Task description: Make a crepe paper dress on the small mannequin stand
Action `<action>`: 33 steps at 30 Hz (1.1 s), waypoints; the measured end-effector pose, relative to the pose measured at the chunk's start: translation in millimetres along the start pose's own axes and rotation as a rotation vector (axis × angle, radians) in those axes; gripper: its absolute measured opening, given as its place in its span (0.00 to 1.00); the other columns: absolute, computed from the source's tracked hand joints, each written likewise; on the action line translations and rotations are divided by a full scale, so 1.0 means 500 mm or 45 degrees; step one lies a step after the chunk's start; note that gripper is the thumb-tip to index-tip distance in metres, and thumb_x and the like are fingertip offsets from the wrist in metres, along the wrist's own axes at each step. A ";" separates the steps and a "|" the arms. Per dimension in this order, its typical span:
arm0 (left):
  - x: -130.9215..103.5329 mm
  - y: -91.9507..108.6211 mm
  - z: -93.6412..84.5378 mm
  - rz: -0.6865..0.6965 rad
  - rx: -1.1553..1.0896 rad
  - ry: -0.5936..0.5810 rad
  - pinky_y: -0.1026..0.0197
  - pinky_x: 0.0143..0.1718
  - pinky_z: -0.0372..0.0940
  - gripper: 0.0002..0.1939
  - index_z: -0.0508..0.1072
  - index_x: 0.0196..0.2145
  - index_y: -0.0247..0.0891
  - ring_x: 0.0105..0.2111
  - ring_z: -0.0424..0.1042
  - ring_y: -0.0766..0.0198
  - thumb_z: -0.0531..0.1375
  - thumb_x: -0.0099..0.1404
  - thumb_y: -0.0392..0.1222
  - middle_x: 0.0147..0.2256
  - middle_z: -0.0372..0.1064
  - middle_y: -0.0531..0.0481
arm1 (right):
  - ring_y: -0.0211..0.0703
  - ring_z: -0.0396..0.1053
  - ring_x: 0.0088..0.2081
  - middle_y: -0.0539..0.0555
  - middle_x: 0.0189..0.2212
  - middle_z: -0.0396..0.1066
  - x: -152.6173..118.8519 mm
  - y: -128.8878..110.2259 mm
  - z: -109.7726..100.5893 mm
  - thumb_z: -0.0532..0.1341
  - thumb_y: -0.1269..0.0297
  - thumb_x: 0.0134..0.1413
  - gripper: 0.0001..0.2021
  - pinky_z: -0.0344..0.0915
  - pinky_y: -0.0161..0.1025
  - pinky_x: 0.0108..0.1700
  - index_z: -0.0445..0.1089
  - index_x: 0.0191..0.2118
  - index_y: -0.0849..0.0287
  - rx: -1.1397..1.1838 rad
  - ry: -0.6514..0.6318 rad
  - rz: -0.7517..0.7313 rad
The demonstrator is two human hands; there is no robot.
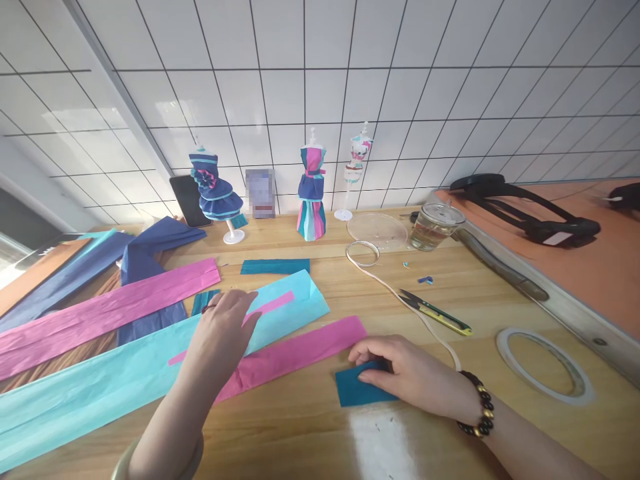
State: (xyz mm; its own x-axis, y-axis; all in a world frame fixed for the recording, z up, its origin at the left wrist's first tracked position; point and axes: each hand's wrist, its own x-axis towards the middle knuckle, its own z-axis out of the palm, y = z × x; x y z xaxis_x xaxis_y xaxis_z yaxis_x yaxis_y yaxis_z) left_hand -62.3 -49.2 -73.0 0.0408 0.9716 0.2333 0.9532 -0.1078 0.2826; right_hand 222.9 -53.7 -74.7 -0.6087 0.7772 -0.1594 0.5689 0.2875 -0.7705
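My left hand hovers over a wide light-blue strip of crepe-like paper, thumb and fingers apart. A narrow pink strip lies on the light-blue one and passes under this hand. Beneath my right hand is a dark teal paper piece; the thumb presses on its face and the curled fingers reach its far edge. Between the hands a pink paper strip lies slantwise, its right end near my right fingertips. Another teal strip is farther back.
Three small dress forms, one blue-clad, one multicoloured, one partly covered, stand by the tiled wall. Yellow-black thread snips, a white cord, a tape roll and a lidded glass are on the right.
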 end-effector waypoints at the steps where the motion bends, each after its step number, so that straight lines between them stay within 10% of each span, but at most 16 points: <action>1: -0.001 0.003 0.010 0.079 0.027 0.063 0.51 0.42 0.59 0.16 0.69 0.46 0.37 0.45 0.63 0.49 0.52 0.63 0.44 0.44 0.67 0.40 | 0.41 0.69 0.40 0.51 0.39 0.73 0.000 0.001 0.001 0.58 0.68 0.52 0.09 0.63 0.36 0.43 0.71 0.39 0.56 -0.001 0.001 0.002; 10: -0.034 0.130 0.056 0.598 -0.266 -0.410 0.58 0.36 0.60 0.12 0.73 0.30 0.38 0.33 0.64 0.60 0.51 0.65 0.39 0.30 0.67 0.48 | 0.41 0.69 0.40 0.50 0.38 0.73 0.005 0.001 0.002 0.56 0.70 0.53 0.10 0.62 0.37 0.44 0.69 0.42 0.54 -0.073 0.044 -0.028; 33: -0.036 0.140 0.083 0.572 -0.300 -0.294 0.56 0.36 0.59 0.09 0.72 0.28 0.38 0.32 0.62 0.60 0.55 0.62 0.41 0.29 0.65 0.48 | 0.39 0.69 0.35 0.48 0.33 0.72 0.004 0.014 -0.018 0.57 0.70 0.53 0.19 0.64 0.35 0.39 0.63 0.52 0.51 -0.053 0.091 0.050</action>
State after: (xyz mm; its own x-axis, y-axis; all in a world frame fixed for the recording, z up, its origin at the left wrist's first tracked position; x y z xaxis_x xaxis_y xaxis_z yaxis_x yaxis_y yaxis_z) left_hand 16.1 -65.5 -96.0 0.5179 0.8371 0.1763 0.7350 -0.5409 0.4089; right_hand 230.5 -44.9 -74.7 -0.5452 0.8259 -0.1438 0.6151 0.2776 -0.7379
